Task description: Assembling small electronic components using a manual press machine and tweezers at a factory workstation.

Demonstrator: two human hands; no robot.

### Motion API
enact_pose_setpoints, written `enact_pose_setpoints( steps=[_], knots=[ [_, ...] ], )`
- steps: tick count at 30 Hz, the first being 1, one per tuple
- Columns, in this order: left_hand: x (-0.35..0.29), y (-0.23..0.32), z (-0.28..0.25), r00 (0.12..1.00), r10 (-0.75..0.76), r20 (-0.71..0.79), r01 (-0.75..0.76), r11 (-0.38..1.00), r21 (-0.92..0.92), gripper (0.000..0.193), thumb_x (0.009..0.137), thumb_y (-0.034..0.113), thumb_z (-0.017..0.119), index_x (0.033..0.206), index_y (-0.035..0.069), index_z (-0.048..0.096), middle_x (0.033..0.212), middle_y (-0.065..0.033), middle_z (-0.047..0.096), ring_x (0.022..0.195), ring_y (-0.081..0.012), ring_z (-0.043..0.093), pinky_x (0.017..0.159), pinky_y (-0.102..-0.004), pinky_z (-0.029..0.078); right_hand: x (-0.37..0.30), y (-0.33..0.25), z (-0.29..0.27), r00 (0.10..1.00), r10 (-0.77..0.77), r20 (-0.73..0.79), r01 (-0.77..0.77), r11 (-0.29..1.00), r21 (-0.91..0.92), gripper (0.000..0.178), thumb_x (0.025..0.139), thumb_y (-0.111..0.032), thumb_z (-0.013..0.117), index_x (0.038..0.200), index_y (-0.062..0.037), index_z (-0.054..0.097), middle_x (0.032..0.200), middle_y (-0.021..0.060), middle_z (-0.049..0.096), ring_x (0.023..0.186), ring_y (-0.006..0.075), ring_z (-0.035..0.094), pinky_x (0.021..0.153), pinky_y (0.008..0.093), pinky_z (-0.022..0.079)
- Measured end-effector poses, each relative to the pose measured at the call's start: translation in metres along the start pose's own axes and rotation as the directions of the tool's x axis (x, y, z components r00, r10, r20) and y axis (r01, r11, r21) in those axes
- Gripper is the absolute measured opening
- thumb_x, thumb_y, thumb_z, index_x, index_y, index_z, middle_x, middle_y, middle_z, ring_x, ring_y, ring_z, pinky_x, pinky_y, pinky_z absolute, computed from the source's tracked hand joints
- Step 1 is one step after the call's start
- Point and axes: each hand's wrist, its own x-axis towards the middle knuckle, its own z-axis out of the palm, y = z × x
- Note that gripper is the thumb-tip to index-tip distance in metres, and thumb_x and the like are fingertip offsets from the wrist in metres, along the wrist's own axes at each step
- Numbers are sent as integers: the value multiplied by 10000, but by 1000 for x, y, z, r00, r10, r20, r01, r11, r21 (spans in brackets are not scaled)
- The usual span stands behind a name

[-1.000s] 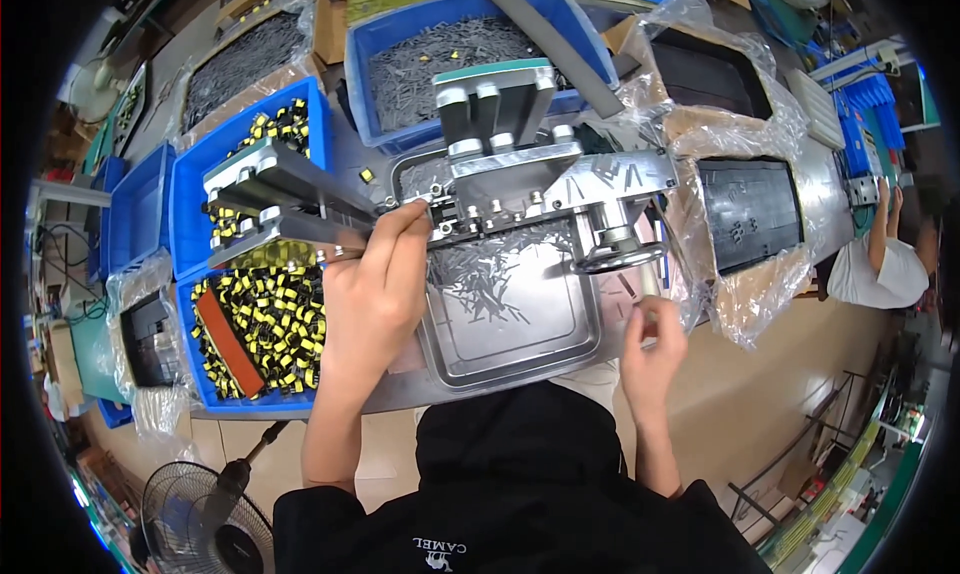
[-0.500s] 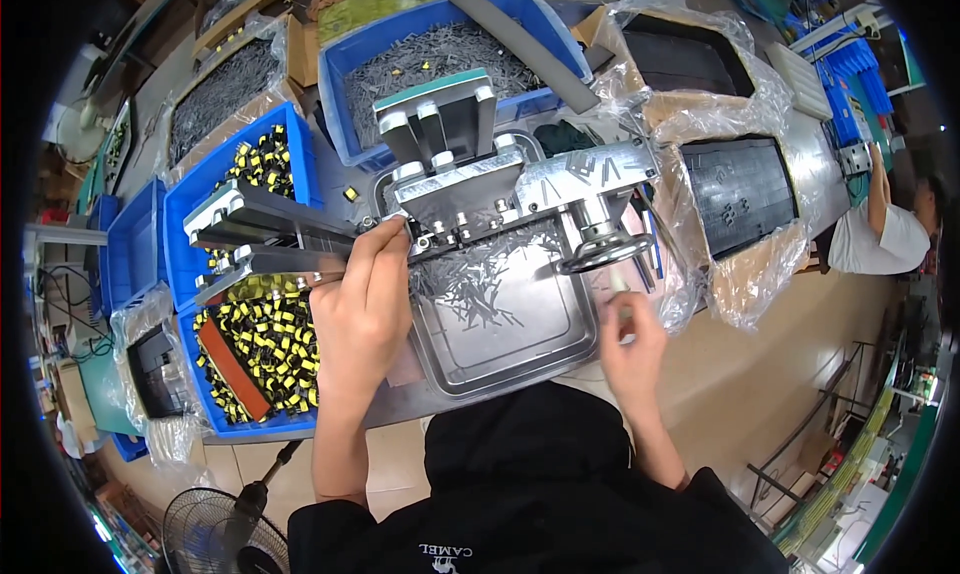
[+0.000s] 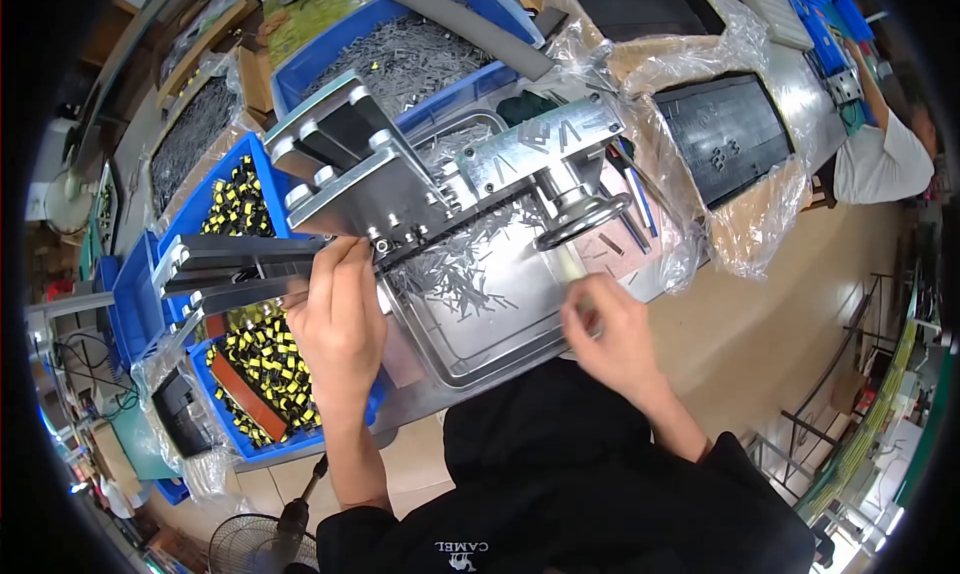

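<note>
A metal hand-cranked machine [image 3: 540, 144] stands over a steel tray [image 3: 500, 349] strewn with small dark strips [image 3: 450, 279]. My left hand [image 3: 340, 324] is at the machine's left end, fingers pressed together beside the metal feed rails [image 3: 245, 249]; whatever they pinch is hidden. On the right, my right hand [image 3: 615, 339] is closed round the lower end of the pale crank handle [image 3: 568, 262], below the handwheel [image 3: 585, 222]. Motion blurs its fingers. Upright metal chutes [image 3: 350, 179] rise from the machine's back left.
Blue bins of yellow-and-black parts [image 3: 275, 359] stand at the left, an orange-brown strip [image 3: 245, 399] in the nearer one. Behind is a blue bin [image 3: 440, 99] of dark strips. Plastic-lined boxes [image 3: 725, 134] line the right. A co-worker [image 3: 885, 159] is at far right.
The whole view has shifted and tilted. My right hand and the crank handle have swung leftward under the handwheel. My left hand stays at the machine's left end.
</note>
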Motion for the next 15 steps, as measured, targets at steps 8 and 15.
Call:
enact_pose_setpoints(
  steps=[8, 15],
  knots=[
    [-2, -2, 1, 1000, -9, -16, 9, 1000, 12, 166, 872, -42, 722, 1022, 21, 684, 1015, -105, 715, 710, -266, 700, 602, -356, 532, 13, 20, -19, 941, 55, -334, -80, 995, -62, 132, 897, 61, 599, 951, 2, 493, 763, 119, 603, 637, 209, 625, 603, 324, 490],
    [-6, 1, -1, 994, -96, 54, 97, 995, -22, 181, 878, -80, 695, 1039, 0, 680, 1044, -144, 719, 857, -309, 728, 748, -369, 562, 1, -15, -10, 997, -24, -79, 26, 999, 20, 153, 911, 1, 629, 921, -22, 478, 688, 110, 555, 554, 216, 585, 542, 333, 460]
  ],
)
